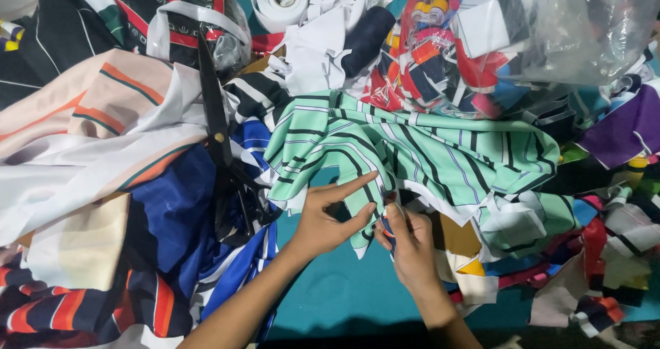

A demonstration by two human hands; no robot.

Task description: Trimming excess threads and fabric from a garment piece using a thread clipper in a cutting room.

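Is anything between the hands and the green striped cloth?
No. Both hands already touch the green striped cloth. The left hand pinches its lower edge, and the right hand grips the same edge beside it. The black scissors lie off to the left, out of the way.

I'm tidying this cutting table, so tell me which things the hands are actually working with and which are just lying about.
In use:
left hand, pinching the green striped fabric
right hand, gripping the same fabric's edge, with something small and red-blue in it

Lying about:
black scissors
white tape roll
clear plastic bag of scraps
peach striped cloth
blue cloth
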